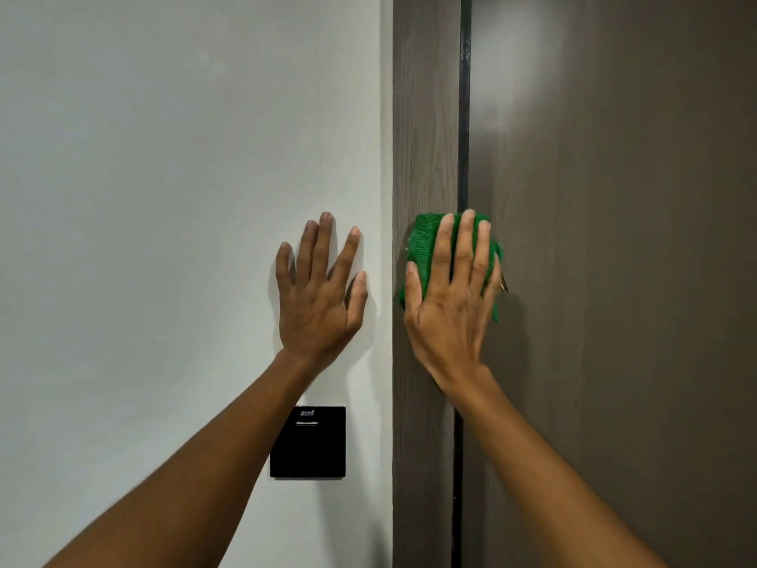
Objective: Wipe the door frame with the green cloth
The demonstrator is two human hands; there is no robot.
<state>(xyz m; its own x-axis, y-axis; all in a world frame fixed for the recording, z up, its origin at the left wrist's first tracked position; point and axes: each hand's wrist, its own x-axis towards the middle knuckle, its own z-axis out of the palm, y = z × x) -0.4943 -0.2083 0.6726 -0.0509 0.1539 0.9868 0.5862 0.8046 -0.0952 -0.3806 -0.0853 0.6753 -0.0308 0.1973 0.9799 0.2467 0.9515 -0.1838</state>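
The door frame (424, 116) is a vertical brown wood-grain strip between the white wall and the brown door. A folded green cloth (422, 243) lies flat against the frame at mid height, spilling over the dark gap onto the door's edge. My right hand (448, 297) presses the cloth to the frame, palm flat and fingers pointing up; most of the cloth is hidden under it. My left hand (319, 293) rests flat on the white wall just left of the frame, fingers spread, holding nothing.
A black square card-holder panel (308, 442) is mounted on the white wall (164, 198) below my left hand. The brown door (614, 280) fills the right side, with a dark vertical gap (463, 116) between it and the frame.
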